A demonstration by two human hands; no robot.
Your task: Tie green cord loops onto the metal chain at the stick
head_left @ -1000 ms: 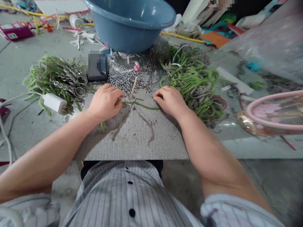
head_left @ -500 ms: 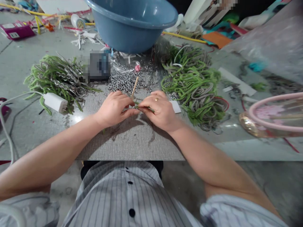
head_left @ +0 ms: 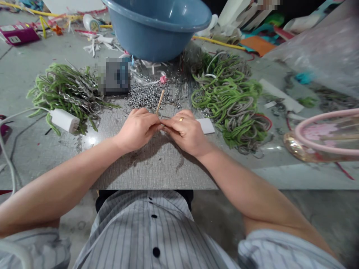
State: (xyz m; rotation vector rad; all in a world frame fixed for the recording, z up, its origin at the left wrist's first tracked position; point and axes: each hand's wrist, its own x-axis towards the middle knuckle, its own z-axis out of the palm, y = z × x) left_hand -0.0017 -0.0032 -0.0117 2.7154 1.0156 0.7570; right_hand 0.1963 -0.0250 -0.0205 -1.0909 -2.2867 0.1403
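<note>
There are two hands (head_left: 138, 127), two heaps of cords (head_left: 232, 102), one blue basin (head_left: 157, 39), one wooden stick (head_left: 160, 101) and too many metal beads (head_left: 140, 96) to count.

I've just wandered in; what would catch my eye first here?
Probably the big blue basin at the top middle, beyond a scatter of small silvery metal pieces. Next, the tangled heap of green and grey cords on the right, with another green bunch on the left. Between them, the left hand and right hand are close together near a thin stick.
</note>
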